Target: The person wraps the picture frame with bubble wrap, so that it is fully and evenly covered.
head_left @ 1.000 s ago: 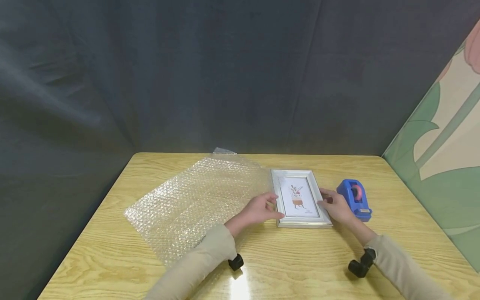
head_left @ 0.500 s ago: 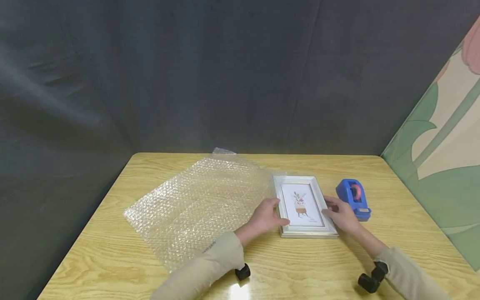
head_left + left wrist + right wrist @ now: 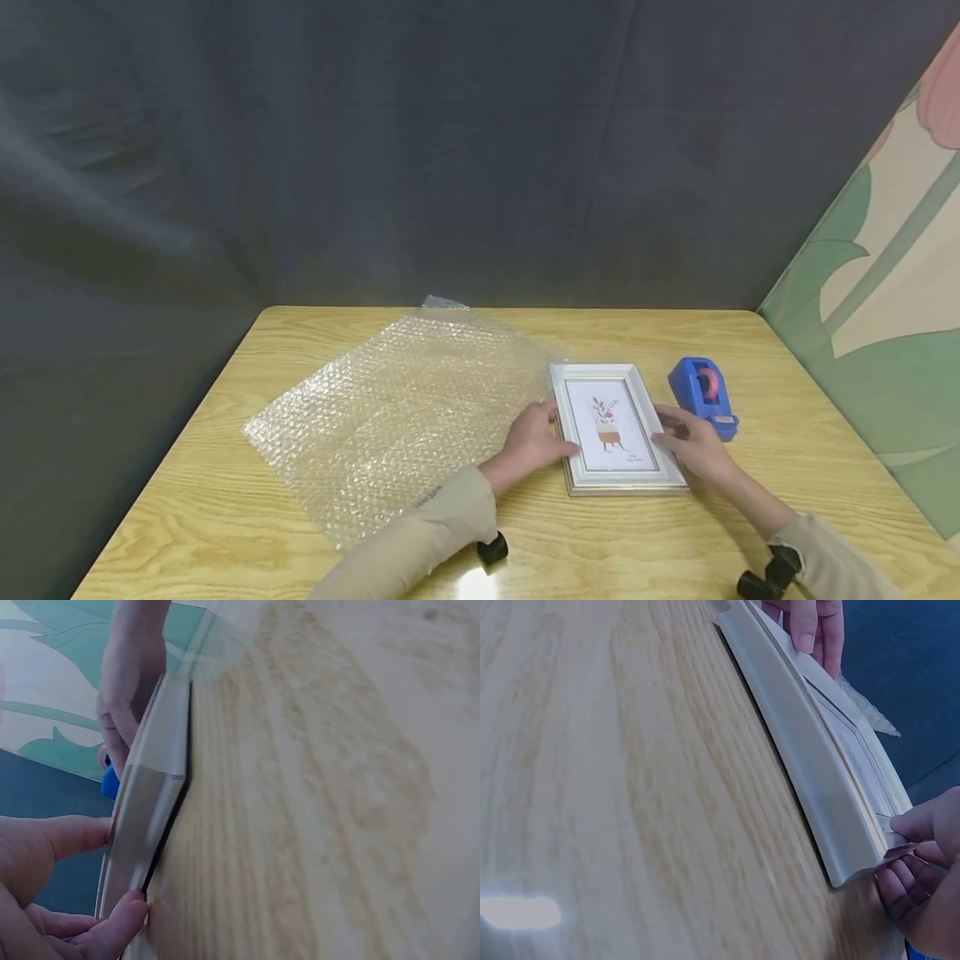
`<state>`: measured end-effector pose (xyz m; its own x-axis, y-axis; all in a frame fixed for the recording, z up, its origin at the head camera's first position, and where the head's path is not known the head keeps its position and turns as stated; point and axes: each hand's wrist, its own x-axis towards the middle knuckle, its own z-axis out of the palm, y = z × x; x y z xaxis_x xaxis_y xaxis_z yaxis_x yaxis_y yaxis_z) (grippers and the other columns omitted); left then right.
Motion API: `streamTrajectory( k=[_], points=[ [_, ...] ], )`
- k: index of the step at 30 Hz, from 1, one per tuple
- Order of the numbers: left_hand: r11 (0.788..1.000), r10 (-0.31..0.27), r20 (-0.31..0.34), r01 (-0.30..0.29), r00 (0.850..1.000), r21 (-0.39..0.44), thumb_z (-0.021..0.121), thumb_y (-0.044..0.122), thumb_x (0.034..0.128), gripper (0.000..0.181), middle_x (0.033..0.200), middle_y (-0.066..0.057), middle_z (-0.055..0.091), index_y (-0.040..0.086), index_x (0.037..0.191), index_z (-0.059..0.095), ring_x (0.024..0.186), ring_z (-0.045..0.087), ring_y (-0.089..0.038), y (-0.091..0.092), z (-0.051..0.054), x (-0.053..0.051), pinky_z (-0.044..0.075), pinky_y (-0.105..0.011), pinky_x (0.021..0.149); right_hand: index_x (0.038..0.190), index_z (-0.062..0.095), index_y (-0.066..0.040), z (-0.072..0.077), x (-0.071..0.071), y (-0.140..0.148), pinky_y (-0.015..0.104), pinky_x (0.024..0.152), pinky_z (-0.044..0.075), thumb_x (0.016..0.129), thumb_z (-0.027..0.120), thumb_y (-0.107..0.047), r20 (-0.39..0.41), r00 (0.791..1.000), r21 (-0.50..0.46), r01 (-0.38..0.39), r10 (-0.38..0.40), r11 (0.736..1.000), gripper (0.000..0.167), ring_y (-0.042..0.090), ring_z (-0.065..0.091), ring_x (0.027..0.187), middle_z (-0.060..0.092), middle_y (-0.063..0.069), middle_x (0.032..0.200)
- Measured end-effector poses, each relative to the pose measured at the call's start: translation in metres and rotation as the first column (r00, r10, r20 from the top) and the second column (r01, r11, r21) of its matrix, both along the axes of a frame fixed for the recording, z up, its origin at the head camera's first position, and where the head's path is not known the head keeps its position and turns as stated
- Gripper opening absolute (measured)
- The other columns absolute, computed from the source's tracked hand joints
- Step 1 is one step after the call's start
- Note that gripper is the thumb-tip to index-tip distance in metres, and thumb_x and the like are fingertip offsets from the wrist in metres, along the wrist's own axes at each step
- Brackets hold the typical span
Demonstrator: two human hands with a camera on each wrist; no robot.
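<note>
A white picture frame (image 3: 626, 478) with a drawing of a potted plant lies face up, right of the table's middle. My left hand (image 3: 531, 439) grips its left edge, thumb on top and fingers at the side. On the opposite edge, my right hand (image 3: 696, 443) holds it the same way, the thumb over the front. The left wrist view shows the left thumb and fingers pinching the side of the frame (image 3: 142, 802). In the right wrist view, fingers of the right hand (image 3: 930, 862) curl at the frame's near corner. Bubble wrap (image 3: 405, 408) lies flat to the left.
A blue tape dispenser (image 3: 703, 398) with a pink roll stands just beyond my right hand. The wooden table (image 3: 180, 500) ends at a dark curtain (image 3: 450, 150) behind. A wall panel with a leaf pattern (image 3: 885, 333) borders the right side.
Both hands have drawn the picture frame toward me and slightly right, away from the bubble wrap's right corner. My left hand has closed more firmly on its edge. The tape dispenser stays put.
</note>
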<state>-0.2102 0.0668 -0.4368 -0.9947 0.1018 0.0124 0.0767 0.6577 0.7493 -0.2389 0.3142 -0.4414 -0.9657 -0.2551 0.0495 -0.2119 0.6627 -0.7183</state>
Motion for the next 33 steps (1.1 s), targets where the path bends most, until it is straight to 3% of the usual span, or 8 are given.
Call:
streamTrajectory(
  k=[6,9,13,18,24,26,29,33],
  points=[
    [0.999,0.020,0.003,-0.020,1.000,-0.043,0.083,0.026,0.0616,0.062,0.103,-0.005,0.059,0.006,0.115,0.059,0.096,0.055,-0.019,0.003,-0.001,0.003,0.047,-0.028,0.084,0.123,0.042,0.018,-0.003,0.001,0.000,0.016,0.072,0.045,0.082,0.061,-0.003,0.012,1.000,-0.011,0.015,-0.014,1.000,0.050,0.032,0.056,0.095,0.052,0.034,0.115],
    [0.999,0.025,0.006,-0.025,1.000,-0.030,0.083,0.026,0.0617,0.063,0.102,-0.003,0.057,0.009,0.117,0.058,0.093,0.054,-0.017,0.005,-0.004,0.002,0.046,-0.027,0.083,0.124,0.040,0.020,-0.004,0.000,-0.001,0.032,0.083,0.048,0.083,0.060,-0.003,0.010,1.000,-0.003,0.004,-0.004,1.000,0.051,0.042,0.052,0.103,0.049,0.036,0.117],
    [0.999,0.038,0.023,-0.038,0.999,0.000,0.082,0.026,0.0619,0.068,0.098,-0.003,0.052,0.011,0.122,0.055,0.083,0.051,-0.014,0.008,-0.007,0.002,0.047,-0.027,0.077,0.123,0.039,0.021,-0.005,-0.003,-0.003,0.054,0.091,0.039,0.082,0.059,-0.001,-0.016,0.999,0.005,-0.032,0.032,0.999,0.050,0.047,0.045,0.109,0.045,0.038,0.119],
    [0.999,0.050,0.039,-0.050,0.998,-0.008,0.082,0.024,0.0590,0.075,0.097,-0.004,0.050,0.011,0.126,0.051,0.080,0.051,-0.016,0.010,-0.007,0.004,0.047,-0.028,0.073,0.123,0.038,0.022,-0.008,-0.005,-0.005,0.051,0.088,0.043,0.080,0.059,0.002,-0.009,0.998,-0.004,-0.059,0.059,0.998,0.052,0.043,0.049,0.104,0.048,0.037,0.115],
    [0.998,0.047,0.049,-0.045,0.998,-0.043,0.081,0.016,0.0569,0.075,0.097,-0.004,0.052,0.009,0.125,0.051,0.083,0.048,-0.015,0.013,-0.002,0.003,0.046,-0.025,0.072,0.124,0.035,0.022,-0.007,-0.002,-0.006,0.030,0.079,0.048,0.075,0.062,0.006,0.019,0.996,-0.072,-0.085,0.087,0.994,0.058,0.039,0.055,0.098,0.053,0.034,0.110],
    [0.998,0.054,0.069,-0.053,0.996,-0.013,0.080,0.012,0.0576,0.074,0.098,-0.004,0.051,0.008,0.125,0.050,0.083,0.047,-0.015,0.014,-0.002,0.004,0.046,-0.025,0.072,0.125,0.032,0.022,-0.006,0.001,-0.006,0.033,0.082,0.047,0.076,0.061,0.006,0.020,0.997,-0.073,-0.069,0.071,0.995,0.060,0.040,0.053,0.100,0.051,0.035,0.111],
    [0.995,0.081,0.096,-0.086,0.992,0.056,0.077,0.006,0.0570,0.075,0.099,-0.005,0.048,0.007,0.127,0.049,0.082,0.047,-0.016,0.015,-0.002,0.005,0.046,-0.027,0.075,0.128,0.027,0.022,-0.005,0.005,-0.006,0.047,0.089,0.044,0.078,0.059,0.005,0.023,0.999,-0.071,-0.045,0.047,0.996,0.061,0.046,0.048,0.106,0.046,0.038,0.117],
    [0.983,0.093,0.097,-0.107,0.991,0.151,0.072,-0.001,0.0564,0.076,0.101,-0.007,0.048,0.006,0.128,0.048,0.085,0.045,-0.017,0.018,-0.004,0.006,0.046,-0.030,0.079,0.130,0.024,0.021,-0.006,0.011,-0.007,0.059,0.092,0.036,0.080,0.056,0.005,0.036,0.999,-0.095,-0.006,0.010,0.995,0.062,0.052,0.041,0.112,0.038,0.041,0.123]
  ],
)
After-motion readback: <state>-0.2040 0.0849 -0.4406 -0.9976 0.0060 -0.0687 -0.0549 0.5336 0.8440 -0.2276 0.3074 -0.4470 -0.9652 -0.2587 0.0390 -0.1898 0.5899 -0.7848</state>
